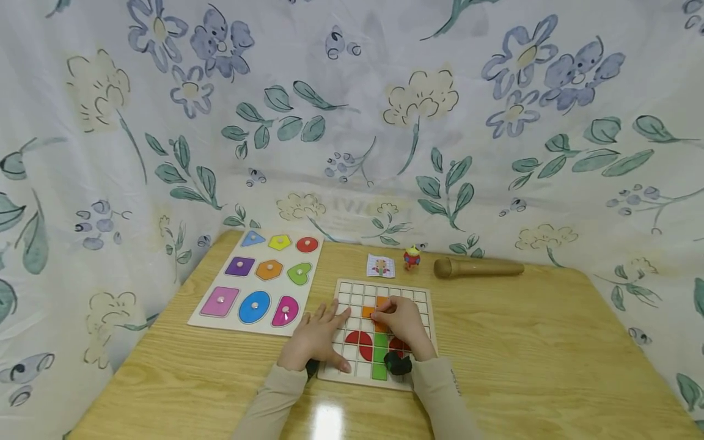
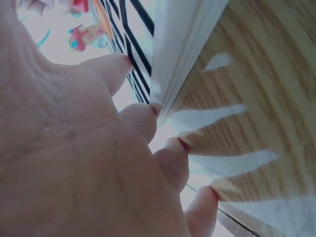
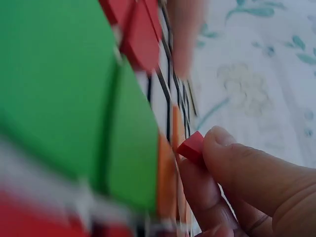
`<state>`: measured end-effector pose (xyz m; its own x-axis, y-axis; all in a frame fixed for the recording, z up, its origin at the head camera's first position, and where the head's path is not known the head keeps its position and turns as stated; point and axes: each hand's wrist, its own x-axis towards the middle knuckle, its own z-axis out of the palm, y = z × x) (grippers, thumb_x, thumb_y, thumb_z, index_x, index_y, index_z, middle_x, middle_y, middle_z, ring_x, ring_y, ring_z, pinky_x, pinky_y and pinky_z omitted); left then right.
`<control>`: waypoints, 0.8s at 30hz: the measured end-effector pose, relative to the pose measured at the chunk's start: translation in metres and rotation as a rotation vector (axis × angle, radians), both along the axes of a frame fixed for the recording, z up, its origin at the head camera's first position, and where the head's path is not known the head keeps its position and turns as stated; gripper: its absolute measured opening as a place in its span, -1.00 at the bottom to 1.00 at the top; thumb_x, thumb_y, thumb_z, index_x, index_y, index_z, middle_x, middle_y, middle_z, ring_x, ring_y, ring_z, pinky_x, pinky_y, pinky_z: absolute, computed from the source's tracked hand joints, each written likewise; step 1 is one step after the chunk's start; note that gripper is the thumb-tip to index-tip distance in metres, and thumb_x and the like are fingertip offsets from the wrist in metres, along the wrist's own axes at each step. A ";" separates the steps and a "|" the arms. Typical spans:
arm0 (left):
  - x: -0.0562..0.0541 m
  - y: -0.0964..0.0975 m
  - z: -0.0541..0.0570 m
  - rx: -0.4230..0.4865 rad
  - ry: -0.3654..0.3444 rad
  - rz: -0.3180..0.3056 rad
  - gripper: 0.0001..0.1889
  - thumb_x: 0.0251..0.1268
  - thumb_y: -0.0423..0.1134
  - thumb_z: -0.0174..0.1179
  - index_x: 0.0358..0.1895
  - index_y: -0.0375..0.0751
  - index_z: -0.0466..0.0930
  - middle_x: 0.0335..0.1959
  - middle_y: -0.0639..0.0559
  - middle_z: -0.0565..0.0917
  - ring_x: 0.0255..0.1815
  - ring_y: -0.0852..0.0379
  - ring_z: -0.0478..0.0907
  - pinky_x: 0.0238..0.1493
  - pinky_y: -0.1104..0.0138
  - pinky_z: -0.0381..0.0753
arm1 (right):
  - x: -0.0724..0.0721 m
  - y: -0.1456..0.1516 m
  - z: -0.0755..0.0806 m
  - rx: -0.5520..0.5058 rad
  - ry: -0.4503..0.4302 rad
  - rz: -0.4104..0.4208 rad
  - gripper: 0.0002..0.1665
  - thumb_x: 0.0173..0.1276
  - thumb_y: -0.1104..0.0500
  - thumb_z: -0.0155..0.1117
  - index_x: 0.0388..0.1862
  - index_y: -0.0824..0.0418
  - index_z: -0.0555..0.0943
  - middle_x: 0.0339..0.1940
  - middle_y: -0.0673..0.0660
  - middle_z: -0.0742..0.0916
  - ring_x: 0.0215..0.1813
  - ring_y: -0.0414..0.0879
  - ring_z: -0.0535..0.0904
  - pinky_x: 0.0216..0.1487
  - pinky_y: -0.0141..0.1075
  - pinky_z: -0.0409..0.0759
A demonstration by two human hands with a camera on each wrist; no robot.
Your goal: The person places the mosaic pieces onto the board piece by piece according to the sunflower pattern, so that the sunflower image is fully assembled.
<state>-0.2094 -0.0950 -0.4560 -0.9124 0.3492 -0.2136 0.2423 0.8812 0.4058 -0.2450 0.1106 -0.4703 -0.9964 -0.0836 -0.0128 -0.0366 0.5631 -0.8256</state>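
Observation:
A white grid board (image 1: 356,299) with a light wooden frame lies in front of me. Green square pieces (image 1: 381,354) form a column on it, orange pieces (image 1: 367,311) sit above them, and red rounded pieces (image 1: 365,351) flank the green. Between thumb and fingertips, my right hand (image 1: 406,322) pinches a small red piece (image 3: 192,146) above the orange area. My left hand (image 1: 315,339) rests with spread fingers at the board's left edge, thumb on the grid. In the left wrist view its fingertips (image 2: 174,153) reach the frame and the table.
A shape puzzle board (image 1: 258,253) with knobbed pieces lies at the left. Behind the grid are a small picture card (image 1: 381,266), a little red and yellow figurine (image 1: 411,258) and a brown wooden stick (image 1: 484,267). A floral curtain (image 1: 352,122) hangs behind the table.

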 end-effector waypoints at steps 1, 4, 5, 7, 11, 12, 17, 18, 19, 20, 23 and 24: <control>0.000 0.000 0.000 0.000 0.000 0.002 0.17 -0.30 0.18 0.55 0.51 0.01 0.14 0.59 -0.16 0.00 0.59 -0.27 -0.11 0.49 -0.25 -0.07 | 0.001 -0.003 0.000 0.020 0.010 0.014 -0.85 0.20 0.16 0.44 -0.41 0.21 0.67 -0.46 0.07 0.72 -0.51 -0.18 0.49 -0.49 -0.37 0.45; -0.001 0.000 0.001 -0.002 -0.002 0.003 0.17 -0.30 0.19 0.55 0.51 0.01 0.15 0.59 -0.16 0.01 0.59 -0.27 -0.11 0.49 -0.25 -0.07 | 0.002 -0.009 0.001 0.062 0.005 0.033 -0.87 0.19 0.15 0.45 -0.42 0.18 0.68 -0.45 0.04 0.73 -0.46 -0.19 0.49 -0.43 -0.38 0.43; -0.001 0.000 0.001 -0.002 -0.002 0.003 0.17 -0.30 0.19 0.55 0.51 0.01 0.15 0.59 -0.17 0.00 0.59 -0.27 -0.11 0.49 -0.25 -0.07 | 0.003 -0.010 0.001 0.077 0.001 0.036 -0.86 0.18 0.14 0.46 -0.43 0.18 0.68 -0.46 0.03 0.73 -0.46 -0.18 0.49 -0.43 -0.37 0.43; -0.001 0.000 0.001 -0.003 0.000 0.001 0.17 -0.30 0.18 0.55 0.51 0.00 0.15 0.59 -0.17 0.01 0.59 -0.27 -0.11 0.49 -0.25 -0.07 | 0.003 -0.011 0.001 0.105 0.005 0.042 -0.84 0.16 0.14 0.47 -0.43 0.18 0.68 -0.47 0.04 0.72 -0.46 -0.18 0.49 -0.42 -0.37 0.43; -0.001 0.000 0.002 0.000 0.006 -0.002 0.17 -0.31 0.18 0.56 0.51 -0.01 0.16 0.58 -0.17 0.02 0.59 -0.28 -0.10 0.48 -0.26 -0.06 | 0.004 -0.011 0.001 0.145 0.010 0.051 -0.82 0.15 0.13 0.49 -0.44 0.20 0.68 -0.50 0.04 0.69 -0.46 -0.17 0.46 -0.42 -0.38 0.40; 0.000 0.000 0.002 0.000 0.008 -0.003 0.17 -0.31 0.18 0.56 0.51 -0.01 0.16 0.58 -0.18 0.02 0.59 -0.28 -0.10 0.48 -0.26 -0.06 | 0.004 -0.011 0.001 0.149 0.013 0.052 -0.82 0.15 0.13 0.49 -0.43 0.20 0.68 -0.51 0.04 0.68 -0.46 -0.18 0.46 -0.43 -0.38 0.39; 0.000 0.000 0.002 0.002 0.012 -0.007 0.17 -0.31 0.18 0.55 0.51 -0.02 0.16 0.58 -0.19 0.02 0.58 -0.28 -0.10 0.48 -0.26 -0.05 | 0.005 -0.009 0.002 0.154 0.014 0.034 -0.85 0.18 0.15 0.46 -0.44 0.19 0.66 -0.53 0.03 0.63 -0.48 -0.17 0.42 -0.45 -0.39 0.36; 0.000 0.000 0.002 0.003 0.011 -0.007 0.17 -0.31 0.19 0.55 0.51 -0.02 0.15 0.58 -0.18 0.02 0.59 -0.28 -0.10 0.48 -0.26 -0.05 | 0.005 -0.008 0.002 0.154 0.020 0.031 -0.85 0.19 0.15 0.45 -0.45 0.19 0.66 -0.53 0.03 0.62 -0.49 -0.17 0.41 -0.46 -0.39 0.36; 0.000 0.000 0.001 0.004 0.011 -0.006 0.17 -0.31 0.19 0.55 0.51 -0.02 0.15 0.58 -0.18 0.02 0.59 -0.28 -0.10 0.48 -0.26 -0.06 | 0.005 -0.008 0.003 0.153 0.024 0.030 -0.85 0.20 0.16 0.43 -0.45 0.19 0.65 -0.54 0.03 0.62 -0.49 -0.17 0.41 -0.46 -0.39 0.35; 0.000 0.000 0.001 0.006 0.009 -0.005 0.17 -0.31 0.18 0.55 0.51 -0.01 0.15 0.58 -0.18 0.01 0.59 -0.28 -0.11 0.49 -0.26 -0.06 | 0.005 -0.007 0.003 0.146 0.033 0.033 -0.86 0.21 0.17 0.42 -0.44 0.20 0.65 -0.53 0.04 0.62 -0.49 -0.17 0.40 -0.47 -0.39 0.35; -0.001 0.000 0.000 0.007 0.003 0.000 0.17 -0.31 0.18 0.55 0.51 0.00 0.15 0.59 -0.17 0.00 0.59 -0.28 -0.12 0.49 -0.25 -0.08 | 0.004 -0.003 0.002 0.107 0.042 0.038 -0.89 0.25 0.18 0.38 -0.39 0.21 0.66 -0.51 0.04 0.63 -0.49 -0.17 0.40 -0.46 -0.39 0.37; -0.001 0.000 -0.001 0.007 0.001 0.002 0.17 -0.31 0.18 0.55 0.51 0.01 0.14 0.59 -0.16 0.00 0.59 -0.27 -0.12 0.49 -0.25 -0.08 | 0.003 -0.001 0.002 0.085 0.040 0.037 -0.89 0.27 0.18 0.37 -0.36 0.21 0.66 -0.51 0.05 0.63 -0.50 -0.17 0.41 -0.46 -0.39 0.39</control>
<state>-0.2105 -0.0954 -0.4569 -0.9133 0.3487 -0.2104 0.2406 0.8789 0.4120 -0.2418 0.1093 -0.4679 -0.9925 -0.1206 0.0186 -0.0908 0.6284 -0.7726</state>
